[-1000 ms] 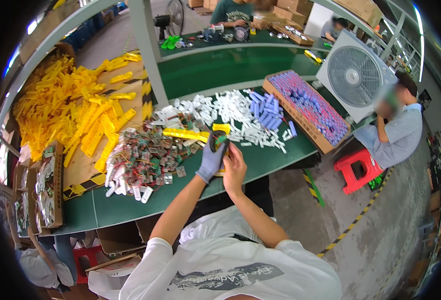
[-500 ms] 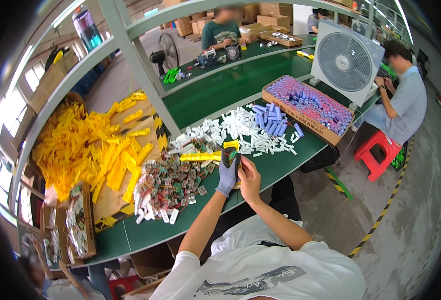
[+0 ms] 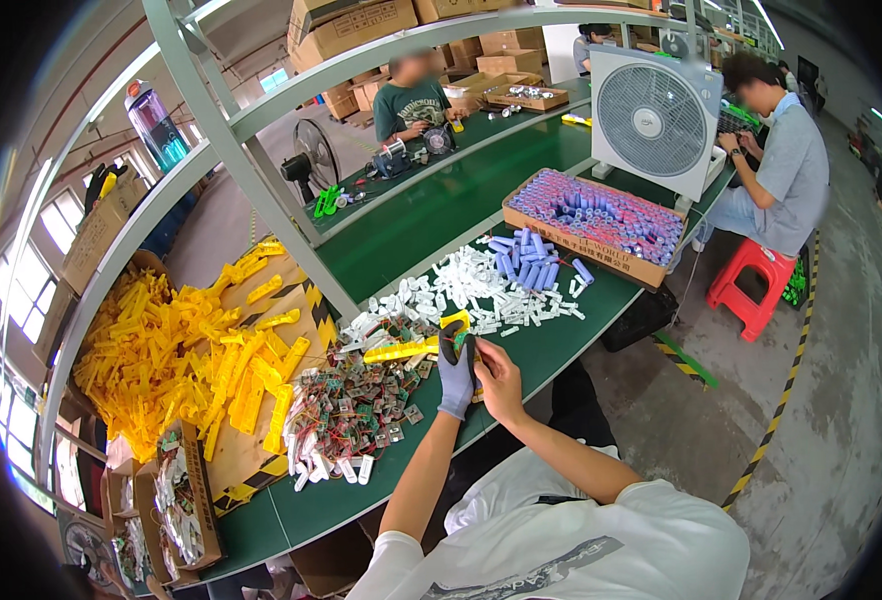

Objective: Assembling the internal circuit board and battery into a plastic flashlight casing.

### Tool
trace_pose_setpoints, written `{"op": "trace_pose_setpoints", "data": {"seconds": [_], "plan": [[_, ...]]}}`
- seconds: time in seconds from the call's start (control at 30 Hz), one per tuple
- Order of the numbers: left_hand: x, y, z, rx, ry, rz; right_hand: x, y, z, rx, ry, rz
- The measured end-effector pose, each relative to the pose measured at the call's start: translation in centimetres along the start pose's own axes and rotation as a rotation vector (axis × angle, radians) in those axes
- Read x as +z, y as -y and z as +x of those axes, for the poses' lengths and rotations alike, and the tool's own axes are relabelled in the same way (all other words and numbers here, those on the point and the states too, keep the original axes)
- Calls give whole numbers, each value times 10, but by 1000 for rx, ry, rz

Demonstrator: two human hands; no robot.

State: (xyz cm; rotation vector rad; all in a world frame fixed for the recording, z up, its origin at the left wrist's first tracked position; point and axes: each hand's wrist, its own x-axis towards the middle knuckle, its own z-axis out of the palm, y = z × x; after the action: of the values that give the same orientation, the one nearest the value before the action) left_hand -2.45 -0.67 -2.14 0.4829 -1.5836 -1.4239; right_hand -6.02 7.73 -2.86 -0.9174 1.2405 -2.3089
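Observation:
In front of my chest, over the table's near edge, my left hand [image 3: 454, 380] wears a grey and black glove. Its fingers are closed around a yellow plastic shell [image 3: 455, 321], which shows beyond the fingertips. A small green part [image 3: 460, 341], apparently a circuit board, lies at the thumb. My bare right hand [image 3: 501, 384] is close against the glove, fingertips pinched together; whatever they grip is hidden. Another long yellow shell [image 3: 401, 350] sits just left of the glove. Below it spreads a heap of circuit boards with wires [image 3: 356, 405].
Loose white pieces [image 3: 466, 282] and purple cylindrical cells [image 3: 536, 262] lie farther back, before a carton of cells [image 3: 593, 222]. Yellow shells [image 3: 161, 360] pile up on the left. A box fan [image 3: 653, 118] stands behind. Metal posts [image 3: 251, 170] frame the table. Co-workers sit beyond.
The view has shifted, so the table's contents appear lower. Both hands stay together at the yellow shell, with little visible change in their grip.

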Motion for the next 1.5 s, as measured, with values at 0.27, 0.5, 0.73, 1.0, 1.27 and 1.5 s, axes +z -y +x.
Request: {"op": "trace_pose_setpoints", "data": {"seconds": [0.27, 0.5, 0.73, 1.0, 1.27, 1.5], "plan": [[11, 20, 2, -70, -43, -11, -8, -4, 1, 34, -113, -58], [-7, 0, -4, -205, -41, -181, 6, -9, -1, 6, -26, -91], [-10, 19, -21, -199, 31, -159, -7, 28, 2, 178, 24, -92], [2, -5, -18, 89, 45, 403, -24, 29, 15, 241, 82, -450], [5, -28, -15, -210, -6, 65, -15, 39, 25, 201, 158, -581], [0, -39, -17, -169, 48, 171, -19, 42, 20, 48, 215, -732]]}}
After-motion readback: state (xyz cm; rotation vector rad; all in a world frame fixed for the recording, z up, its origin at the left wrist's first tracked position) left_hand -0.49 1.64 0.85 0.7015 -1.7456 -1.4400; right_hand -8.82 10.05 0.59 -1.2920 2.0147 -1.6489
